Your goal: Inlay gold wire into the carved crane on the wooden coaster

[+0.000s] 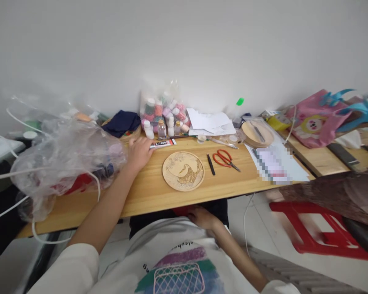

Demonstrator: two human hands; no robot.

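My left hand is on the tabletop, fingers bent and close together around the left end of a white B-7000 glue tube. The tube lies nearly flat, its red-marked end pointing right. My right hand rests in my lap below the table edge; its fingertips are hard to make out. A round wooden plaque with a dark engraved bird-like design lies in front of me. Just right of it are a black pen-like tool and red-handled scissors with open handles.
Small bottles and a bag of coloured jars stand by the wall. Crumpled clear plastic covers the left side. Papers, a wooden disc and a pink bag sit rightward. A red stool is on the floor.
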